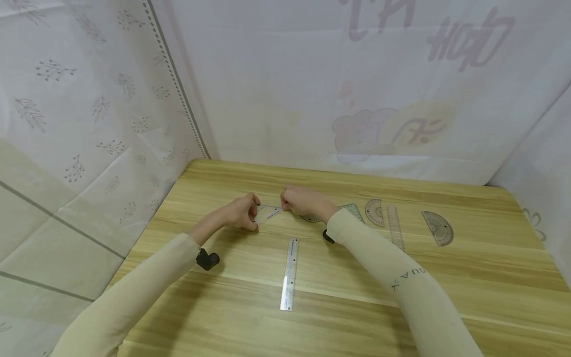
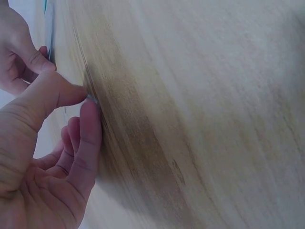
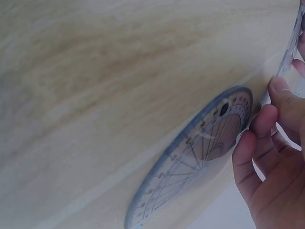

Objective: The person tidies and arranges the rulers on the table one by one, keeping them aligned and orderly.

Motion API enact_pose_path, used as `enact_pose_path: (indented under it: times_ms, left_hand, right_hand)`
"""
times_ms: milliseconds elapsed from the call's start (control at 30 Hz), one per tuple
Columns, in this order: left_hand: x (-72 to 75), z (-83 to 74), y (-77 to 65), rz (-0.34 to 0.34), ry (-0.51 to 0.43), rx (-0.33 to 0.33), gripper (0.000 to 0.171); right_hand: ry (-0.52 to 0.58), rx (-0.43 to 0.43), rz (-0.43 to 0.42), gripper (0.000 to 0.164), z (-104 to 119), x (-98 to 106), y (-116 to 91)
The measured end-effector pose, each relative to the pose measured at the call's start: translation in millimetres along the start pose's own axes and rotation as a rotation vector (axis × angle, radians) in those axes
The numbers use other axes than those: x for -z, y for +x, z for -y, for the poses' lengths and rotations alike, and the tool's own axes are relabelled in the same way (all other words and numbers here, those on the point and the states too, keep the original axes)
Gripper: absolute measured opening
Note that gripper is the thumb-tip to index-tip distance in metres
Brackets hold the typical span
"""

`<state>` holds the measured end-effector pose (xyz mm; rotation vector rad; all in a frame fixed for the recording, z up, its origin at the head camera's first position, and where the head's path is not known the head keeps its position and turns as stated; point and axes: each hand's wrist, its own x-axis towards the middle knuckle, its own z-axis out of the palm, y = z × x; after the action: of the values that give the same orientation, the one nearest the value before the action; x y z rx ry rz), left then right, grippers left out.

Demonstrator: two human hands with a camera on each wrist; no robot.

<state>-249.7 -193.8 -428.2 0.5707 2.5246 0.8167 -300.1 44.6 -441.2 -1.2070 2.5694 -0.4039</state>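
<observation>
A clear triangular set square [image 1: 273, 214] spans the gap between both hands near the middle of the table. My left hand [image 1: 243, 212] pinches its left side; in the left wrist view the thumb and index fingertip [image 2: 89, 112] meet on its thin edge. At its right corner, my right hand [image 1: 308, 201] holds the pointed end between thumb and fingers. Close by the right hand's fingers lies a clear protractor [image 3: 190, 157], flat on the wood and partly covered by that hand in the head view.
A ruler [image 1: 290, 275] lies lengthwise in front of the hands. Beyond the right wrist are a green set square [image 1: 353, 210], a protractor [image 1: 374, 212], a clear ruler [image 1: 394, 228] and another protractor [image 1: 438, 229]. Printed curtains [image 1: 267, 99] hang behind the wooden table [image 1: 223, 317].
</observation>
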Motion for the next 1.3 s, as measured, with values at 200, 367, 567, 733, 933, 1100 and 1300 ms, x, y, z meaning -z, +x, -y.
enact_pose_path:
  times_ms: [200,367,567,733,933,1100,1300]
  left_hand:
    - [-1.3,1.6,0.3,-0.012,-0.002,0.022,0.067]
    - [-1.9,3.3,0.2,-0.028,0.012,0.006,0.067]
    - [-2.5,3.8,-0.1,-0.05,0.012,-0.01,0.067]
    - [-3.1,3.6,-1.1,-0.053,-0.011,-0.009,0.068]
    - [-3.4,5.3,-1.9,-0.052,-0.012,-0.009,0.068]
    - [-2.7,5.0,-1.7,-0.048,-0.007,-0.009,0.067]
    - [-2.4,5.9,-2.2,-0.049,-0.023,-0.006,0.067]
  right_hand:
    - [-0.005,-0.005,0.006,0.01,3,-1,0]
    - [0.063,-0.002,-0.001,0.011,0,-1,1]
    - [0.148,-0.006,0.001,0.01,-2,1,2]
    - [0.151,0.01,0.007,0.008,-1,2,3]
    - [0.11,0.016,0.012,0.01,0,1,3]
    - [0.025,0.031,0.015,0.011,5,1,0]
    - [-0.042,0.017,0.016,0.011,9,-1,-2]
